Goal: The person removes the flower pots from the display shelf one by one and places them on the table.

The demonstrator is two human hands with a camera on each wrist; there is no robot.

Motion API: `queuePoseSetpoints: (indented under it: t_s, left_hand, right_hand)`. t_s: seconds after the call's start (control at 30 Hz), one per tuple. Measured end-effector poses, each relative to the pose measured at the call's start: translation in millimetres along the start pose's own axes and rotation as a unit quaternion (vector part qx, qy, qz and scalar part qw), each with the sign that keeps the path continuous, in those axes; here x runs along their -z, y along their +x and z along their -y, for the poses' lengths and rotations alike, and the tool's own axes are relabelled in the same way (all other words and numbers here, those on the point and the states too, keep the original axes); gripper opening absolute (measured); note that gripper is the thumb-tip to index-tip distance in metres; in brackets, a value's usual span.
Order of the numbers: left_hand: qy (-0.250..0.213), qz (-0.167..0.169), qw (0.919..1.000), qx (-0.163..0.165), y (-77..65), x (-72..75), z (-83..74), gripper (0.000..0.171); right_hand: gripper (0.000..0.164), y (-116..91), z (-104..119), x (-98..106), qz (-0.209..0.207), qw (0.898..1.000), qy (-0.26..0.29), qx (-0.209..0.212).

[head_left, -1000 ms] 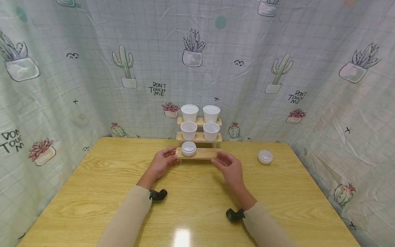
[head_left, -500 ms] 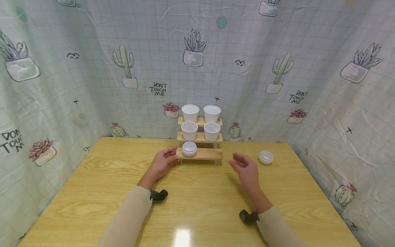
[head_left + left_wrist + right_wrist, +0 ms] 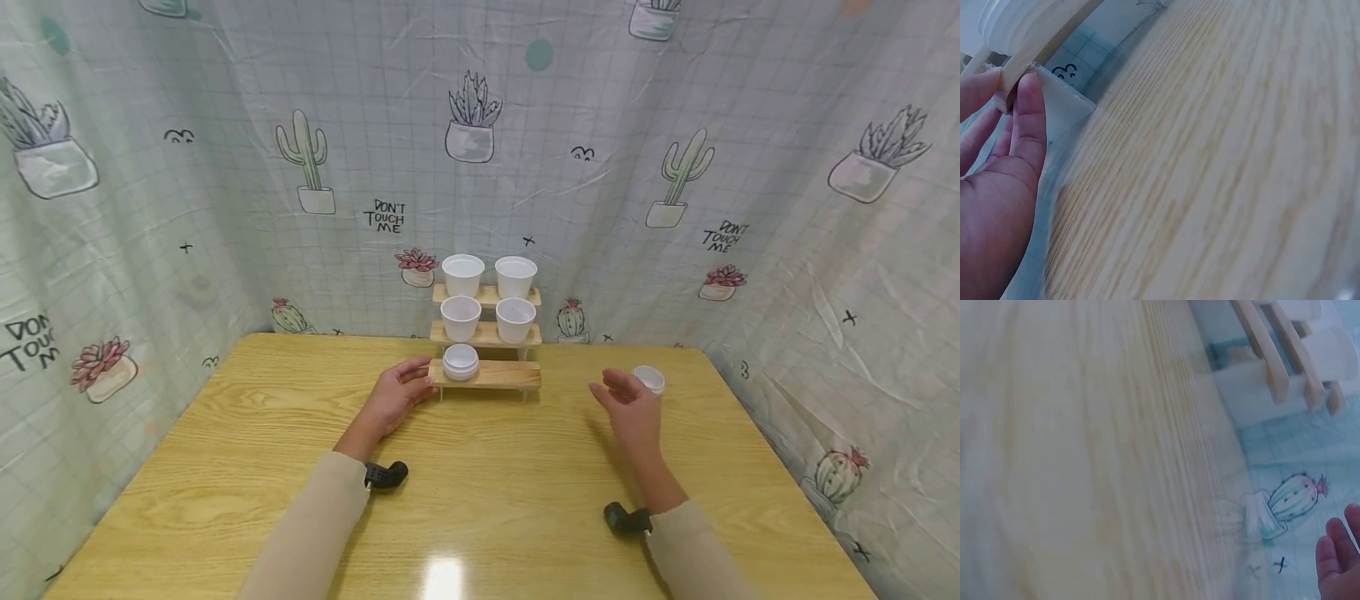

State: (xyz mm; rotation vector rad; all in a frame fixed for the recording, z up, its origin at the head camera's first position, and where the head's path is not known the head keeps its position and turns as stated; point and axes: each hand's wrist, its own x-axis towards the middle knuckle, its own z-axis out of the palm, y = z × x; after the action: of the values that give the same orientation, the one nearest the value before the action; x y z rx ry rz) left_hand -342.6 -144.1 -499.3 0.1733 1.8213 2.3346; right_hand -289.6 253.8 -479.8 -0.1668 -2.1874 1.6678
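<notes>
A three-step stand with wooden planks and clear side supports stands at the back. My left hand [image 3: 392, 398] pinches the left end of its lowest plank [image 3: 506, 374]; in the left wrist view the thumb and fingers grip the plank's end [image 3: 1016, 78]. A low white round bowl [image 3: 461, 362] sits on the left of that plank. My right hand [image 3: 633, 414] is held over the table with fingers loosely bent, holding nothing. Just behind it is another low white bowl [image 3: 651, 379], partly hidden by the fingers; I cannot tell whether they touch.
Two white cups, left [image 3: 461, 318] and right [image 3: 514, 319], stand on the middle plank. Two more, left [image 3: 462, 274] and right [image 3: 515, 276], fill the top plank. A patterned curtain [image 3: 360, 150] hangs behind and beside the wooden table [image 3: 480, 467].
My right hand has let go of the lowest plank's right end and moved right, close to the lone bowl. The left hand has stayed on the plank.
</notes>
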Motion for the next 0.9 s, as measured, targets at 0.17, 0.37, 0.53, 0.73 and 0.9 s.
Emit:
queuePoseSetpoints:
  t_s: [0.17,0.37,0.53,0.73,0.9]
  left_hand:
    - [-0.003,-0.003,1.0,0.004,0.1,0.2,0.4,0.055]
    - [-0.008,-0.003,0.9999,0.006,-0.4,0.1,-0.1,0.055]
    - [-0.007,-0.002,0.9999,0.008,-0.4,0.4,-0.1,0.055]
    - [-0.01,-0.006,0.9999,0.008,0.3,-0.3,-0.8,0.054]
    - [-0.009,-0.008,0.9998,0.013,1.0,-0.6,-0.5,0.053]
  right_hand:
    - [0.045,7.5,-3.9,10.4,-0.035,0.999,-0.01,0.014]
    - [0.046,13.2,-4.8,20.2,-0.062,0.997,-0.032,0.01]
    - [0.048,18.3,-4.4,28.4,-0.074,0.996,-0.05,-0.011]
    - [0.05,27.2,-4.3,36.4,-0.09,0.993,-0.074,-0.005]
    - [0.051,34.3,-4.9,41.4,-0.102,0.99,-0.093,-0.014]
